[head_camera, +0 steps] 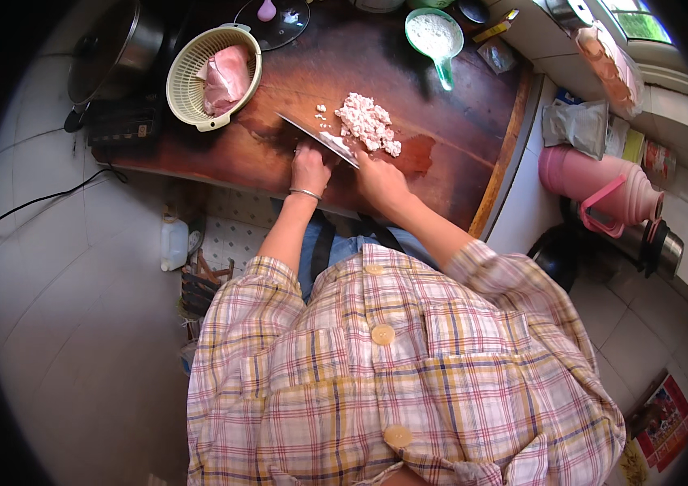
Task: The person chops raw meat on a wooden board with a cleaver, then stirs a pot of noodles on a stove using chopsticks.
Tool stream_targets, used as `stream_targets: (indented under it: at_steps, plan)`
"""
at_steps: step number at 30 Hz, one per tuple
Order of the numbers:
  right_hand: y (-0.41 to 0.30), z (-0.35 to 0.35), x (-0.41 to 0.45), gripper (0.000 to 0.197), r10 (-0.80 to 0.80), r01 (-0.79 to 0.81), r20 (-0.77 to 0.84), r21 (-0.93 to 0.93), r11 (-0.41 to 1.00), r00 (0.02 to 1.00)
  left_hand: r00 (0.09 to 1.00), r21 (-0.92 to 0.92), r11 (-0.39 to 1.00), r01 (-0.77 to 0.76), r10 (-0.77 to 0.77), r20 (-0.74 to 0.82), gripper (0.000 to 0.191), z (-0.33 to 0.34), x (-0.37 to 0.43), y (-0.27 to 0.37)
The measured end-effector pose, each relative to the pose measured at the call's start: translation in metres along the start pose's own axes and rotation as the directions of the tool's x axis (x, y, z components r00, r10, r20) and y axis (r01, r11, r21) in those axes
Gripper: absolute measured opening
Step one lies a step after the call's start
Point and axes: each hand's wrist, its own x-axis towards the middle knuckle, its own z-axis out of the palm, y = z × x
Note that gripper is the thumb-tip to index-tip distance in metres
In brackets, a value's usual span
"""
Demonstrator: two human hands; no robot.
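Observation:
My right hand (383,182) grips a kitchen knife, whose broad metal blade (314,138) slants up to the left over the dark wooden tabletop (459,146). Close against the blade's near side is my left hand (311,170), with a bangle at the wrist. Its fingertips are partly hidden, so whether they hold anything is unclear. A pale strip of meat (336,142) shows along the far side of the blade. Just beyond lies a heap of chopped pale meat (368,121), with a few small bits to its left. A larger raw pink piece of meat (227,79) rests in a cream plastic colander (187,79).
A green-handled scoop of white powder (435,35) stands at the back right. Behind the colander lies a glass lid (286,24). A lidded pot (104,54) stands at far left. On the right ledge, a pink thermos flask (593,185) lies beside packets.

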Motion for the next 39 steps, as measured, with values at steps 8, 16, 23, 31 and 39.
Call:
stream_targets:
  at_steps: [8,16,23,31,39]
  plan:
    - [-0.001,-0.022,0.045,0.023,-0.092,0.11,-0.109,0.166,0.98,0.99,0.996,0.0,0.998,-0.066,0.066,0.062,0.021,-0.006,0.015,-0.002]
    - [-0.001,-0.048,-0.03,0.023,0.01,-0.008,0.124,-0.022,1.0,0.992,0.998,-0.014,0.998,-0.056,0.056,-0.012,0.028,-0.01,-0.003,-0.001]
    - [-0.011,0.002,0.01,0.016,0.019,-0.015,0.053,-0.062,0.998,0.998,0.999,0.001,0.999,-0.036,0.036,-0.003,0.025,-0.002,-0.006,0.003]
    - [-0.003,-0.015,0.044,0.026,-0.036,0.05,-0.091,0.167,0.985,0.995,0.997,-0.008,0.999,-0.048,0.048,-0.057,0.027,-0.009,-0.002,0.012]
    - [-0.007,-0.061,-0.02,0.021,-0.056,0.055,0.118,0.007,0.998,0.991,0.989,-0.038,0.998,0.049,-0.054,-0.14,0.026,0.002,-0.008,-0.004]
